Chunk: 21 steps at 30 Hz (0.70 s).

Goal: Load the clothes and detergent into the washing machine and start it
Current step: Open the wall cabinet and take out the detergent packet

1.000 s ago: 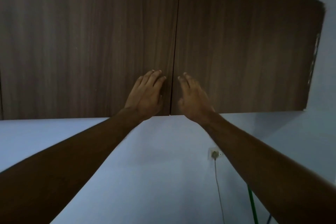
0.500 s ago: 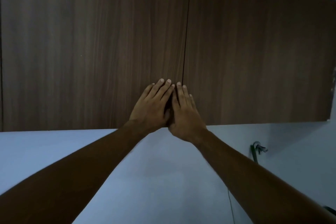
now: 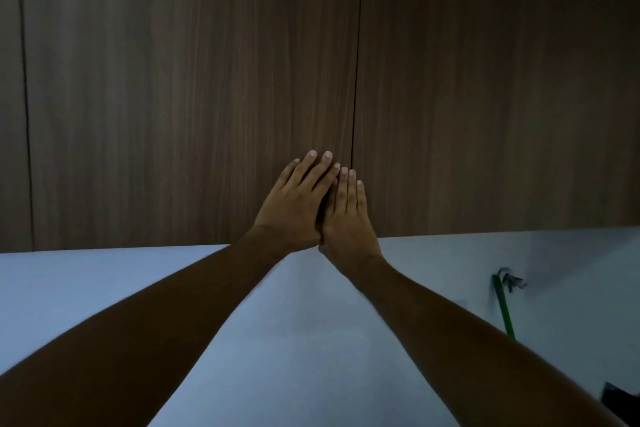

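Head view puts us up against a dark wood-grain wall cabinet, and both of our hands are flat on it: the left hand and the right hand lie side by side, touching each other, fingers straight, holding nothing, just left of the seam between the two doors and right above the cabinet's lower edge. What could go wrong? We see no handle here, so if we push where there's no latch, or try to hook the edge with flat fingers, they may simply slide off the smooth panel. If a door does swing out, it comes toward our head. As for the task's things, the washing machine, clothes and detergent are nowhere in this view; we judge the detergent may sit behind these doors, but we cannot tell. Low right, a green hose hangs on the pale wall.
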Motion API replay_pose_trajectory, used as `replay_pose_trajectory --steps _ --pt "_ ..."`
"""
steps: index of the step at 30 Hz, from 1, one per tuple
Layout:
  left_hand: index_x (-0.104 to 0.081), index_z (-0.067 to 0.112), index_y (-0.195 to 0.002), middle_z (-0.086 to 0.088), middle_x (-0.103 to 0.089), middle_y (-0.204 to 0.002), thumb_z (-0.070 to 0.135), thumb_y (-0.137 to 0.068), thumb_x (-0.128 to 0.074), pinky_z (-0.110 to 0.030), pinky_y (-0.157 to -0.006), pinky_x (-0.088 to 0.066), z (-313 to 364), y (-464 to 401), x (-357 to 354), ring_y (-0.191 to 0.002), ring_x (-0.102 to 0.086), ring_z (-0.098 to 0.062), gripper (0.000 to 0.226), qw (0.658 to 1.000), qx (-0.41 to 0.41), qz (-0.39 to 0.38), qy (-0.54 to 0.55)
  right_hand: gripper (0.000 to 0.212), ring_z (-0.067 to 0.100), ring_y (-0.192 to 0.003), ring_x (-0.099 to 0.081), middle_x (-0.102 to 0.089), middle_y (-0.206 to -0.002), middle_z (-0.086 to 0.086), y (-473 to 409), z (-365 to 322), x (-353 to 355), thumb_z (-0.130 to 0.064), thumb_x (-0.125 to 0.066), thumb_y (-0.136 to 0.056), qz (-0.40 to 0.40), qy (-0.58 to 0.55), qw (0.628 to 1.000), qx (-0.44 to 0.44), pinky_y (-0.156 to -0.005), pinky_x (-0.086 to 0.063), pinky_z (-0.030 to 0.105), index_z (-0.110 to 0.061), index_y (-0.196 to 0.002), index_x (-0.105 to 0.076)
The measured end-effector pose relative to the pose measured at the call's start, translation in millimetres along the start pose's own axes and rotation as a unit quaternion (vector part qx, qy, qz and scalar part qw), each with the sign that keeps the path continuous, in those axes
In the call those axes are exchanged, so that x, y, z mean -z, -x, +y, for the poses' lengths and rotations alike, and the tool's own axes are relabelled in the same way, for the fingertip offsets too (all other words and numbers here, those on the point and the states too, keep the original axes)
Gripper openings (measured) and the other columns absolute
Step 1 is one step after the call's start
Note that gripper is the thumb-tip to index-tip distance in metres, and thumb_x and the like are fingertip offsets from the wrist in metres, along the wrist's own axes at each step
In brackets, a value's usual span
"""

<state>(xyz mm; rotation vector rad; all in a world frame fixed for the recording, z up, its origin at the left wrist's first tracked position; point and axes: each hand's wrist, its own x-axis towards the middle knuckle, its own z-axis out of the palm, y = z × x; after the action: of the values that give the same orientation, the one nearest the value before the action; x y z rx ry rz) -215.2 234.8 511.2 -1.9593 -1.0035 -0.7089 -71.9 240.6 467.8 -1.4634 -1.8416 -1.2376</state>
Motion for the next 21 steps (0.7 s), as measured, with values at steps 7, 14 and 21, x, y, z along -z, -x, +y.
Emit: replay_pose_trajectory --steps 7,14,21 --pt "-0.003 0.019 -0.158 -0.005 0.005 -0.166 0.059 -0.075 -0.071 -0.045 -0.124 0.002 0.4 6.9 17.8 -0.152 0.014 -0.026 0.115 0.999 -0.017 -0.028 0.014 0.109 0.056 -0.145 -0.008 -0.005 -0.157 0.037 4.6 -9.6 16.8 -0.06 -0.063 -0.084 -0.032 0.004 0.999 -0.036 -0.115 -0.011 0.069 0.003 -0.155 -0.007" --pt "-0.041 0.021 -0.148 -0.001 -0.028 -0.161 0.038 -0.086 -0.049 -0.039 -0.122 -0.005 2.5 9.7 72.6 -0.148 -0.023 -0.019 0.064 0.988 0.001 0.094 0.119 0.121 0.045 -0.149 -0.001 0.011 -0.164 0.018 37.4 7.7 47.0 -0.032 -0.086 -0.069 0.032 -0.197 0.98 0.003 -0.112 -0.032 0.062 -0.017 -0.157 -0.005" --pt "-0.008 0.019 -0.158 -0.003 0.002 -0.167 0.063 -0.09 -0.051 -0.046 -0.123 0.004 14.8 -60.2 127.1 -0.153 0.006 -0.021 0.092 0.967 0.13 0.147 0.162 0.116 0.041 -0.15 0.002 0.013 -0.164 0.008 52.8 9.6 69.5 -0.024 -0.087 -0.068 0.06 -0.253 0.965 0.006 -0.103 -0.042 0.055 -0.032 -0.155 -0.011"
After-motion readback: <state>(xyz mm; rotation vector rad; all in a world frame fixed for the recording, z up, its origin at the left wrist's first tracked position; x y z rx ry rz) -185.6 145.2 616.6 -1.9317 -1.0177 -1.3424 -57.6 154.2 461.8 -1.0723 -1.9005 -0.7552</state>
